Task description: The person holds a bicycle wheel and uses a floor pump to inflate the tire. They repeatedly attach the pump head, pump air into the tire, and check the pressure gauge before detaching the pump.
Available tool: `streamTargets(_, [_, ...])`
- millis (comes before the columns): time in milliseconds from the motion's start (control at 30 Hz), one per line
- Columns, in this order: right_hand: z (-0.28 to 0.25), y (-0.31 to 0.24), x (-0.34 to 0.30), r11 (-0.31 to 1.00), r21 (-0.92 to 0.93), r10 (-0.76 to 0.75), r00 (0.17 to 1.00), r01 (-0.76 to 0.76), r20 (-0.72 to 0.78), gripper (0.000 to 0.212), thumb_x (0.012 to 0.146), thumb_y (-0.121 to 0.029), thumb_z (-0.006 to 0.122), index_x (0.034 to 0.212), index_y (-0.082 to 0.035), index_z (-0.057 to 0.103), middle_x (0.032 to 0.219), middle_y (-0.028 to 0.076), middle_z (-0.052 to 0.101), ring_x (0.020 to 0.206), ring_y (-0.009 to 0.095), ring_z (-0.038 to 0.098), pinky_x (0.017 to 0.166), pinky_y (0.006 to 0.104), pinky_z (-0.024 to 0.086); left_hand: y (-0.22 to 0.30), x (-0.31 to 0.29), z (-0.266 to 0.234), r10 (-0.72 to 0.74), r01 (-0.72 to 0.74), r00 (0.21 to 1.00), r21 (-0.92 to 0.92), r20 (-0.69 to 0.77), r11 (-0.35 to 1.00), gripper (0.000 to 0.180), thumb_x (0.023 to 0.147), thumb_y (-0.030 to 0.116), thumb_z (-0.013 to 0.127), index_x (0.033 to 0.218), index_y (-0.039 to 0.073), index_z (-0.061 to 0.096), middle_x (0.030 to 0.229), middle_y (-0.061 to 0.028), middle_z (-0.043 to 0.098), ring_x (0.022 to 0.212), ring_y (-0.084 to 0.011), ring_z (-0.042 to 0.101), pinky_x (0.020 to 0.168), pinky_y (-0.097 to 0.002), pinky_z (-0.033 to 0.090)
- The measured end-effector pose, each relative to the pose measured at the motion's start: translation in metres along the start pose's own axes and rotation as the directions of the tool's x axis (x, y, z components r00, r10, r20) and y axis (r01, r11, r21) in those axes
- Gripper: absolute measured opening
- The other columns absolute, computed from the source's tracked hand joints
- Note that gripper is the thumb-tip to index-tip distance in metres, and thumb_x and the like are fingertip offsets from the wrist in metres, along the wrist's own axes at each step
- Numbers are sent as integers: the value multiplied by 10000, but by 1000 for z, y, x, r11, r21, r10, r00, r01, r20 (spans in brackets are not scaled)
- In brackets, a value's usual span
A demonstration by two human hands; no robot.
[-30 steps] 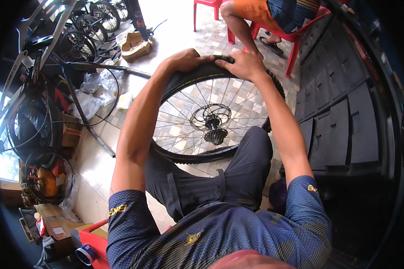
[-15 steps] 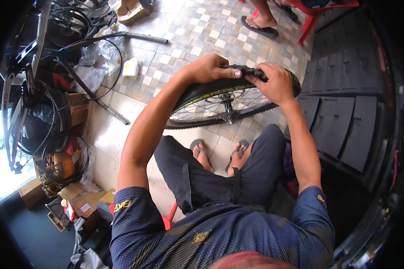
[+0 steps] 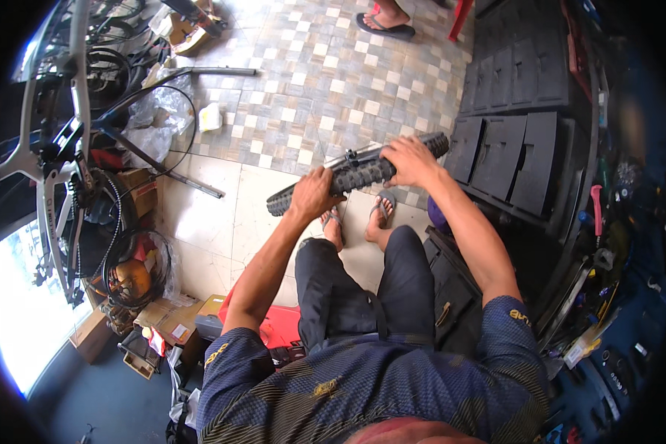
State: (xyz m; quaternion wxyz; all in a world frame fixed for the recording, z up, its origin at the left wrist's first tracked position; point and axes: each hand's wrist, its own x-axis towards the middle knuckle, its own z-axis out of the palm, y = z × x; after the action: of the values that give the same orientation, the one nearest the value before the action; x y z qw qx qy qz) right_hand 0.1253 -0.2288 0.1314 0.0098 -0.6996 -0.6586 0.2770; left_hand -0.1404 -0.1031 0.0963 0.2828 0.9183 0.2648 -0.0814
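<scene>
A bicycle wheel with a black knobby tyre stands nearly edge-on in front of my knees, its tread facing up. My left hand is closed round the tyre toward its left end. Further along to the right, my right hand grips the same tyre, fingers over the far side. Between the hands, a small part of the hub shows just beyond the tread. Most of the rim and spokes are hidden from this angle.
Black drawer units line the right side, near a pink-handled tool. On the left are a bicycle frame, a loose tube, plastic bags and cardboard boxes. Another person's sandalled foot is at the far side.
The wheel has swung from a tilted side view to nearly edge-on and come closer to my knees. My hands have moved nearer and further apart, still on the tyre.
</scene>
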Motion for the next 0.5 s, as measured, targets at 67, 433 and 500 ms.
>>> streamTargets(67, [7,-1,-12,1000,20,22,1000,-21,-8,556,647,-383,909,1074,-108,682,1068,112,659,1106,322,619,949,476,496,14,-10,-1,1,-1,1000,-40,-20,999,579,698,382,887,1068,43,597,995,-171,632,939,-402,662,802,-500,548])
streamTargets(433, [-10,-31,-57,993,92,-67,993,76,-98,420,703,-145,774,1111,-113,679,1070,113,672,1112,332,611,984,455,462,68,-72,-28,-181,192,979,-123,92,974,486,722,335,859,1048,31,665,1108,-176,649,1066,-383,653,881,-466,551])
streamTargets(500, [-5,-25,-56,990,124,-54,991,69,-121,458,691,-95,759,1140,-116,672,1104,117,662,1142,339,598,1010,455,447,76,-70,-22,-193,203,978,-140,84,969,512,719,362,866,1052,26,670,1113,-181,651,1072,-384,659,880,-466,555])
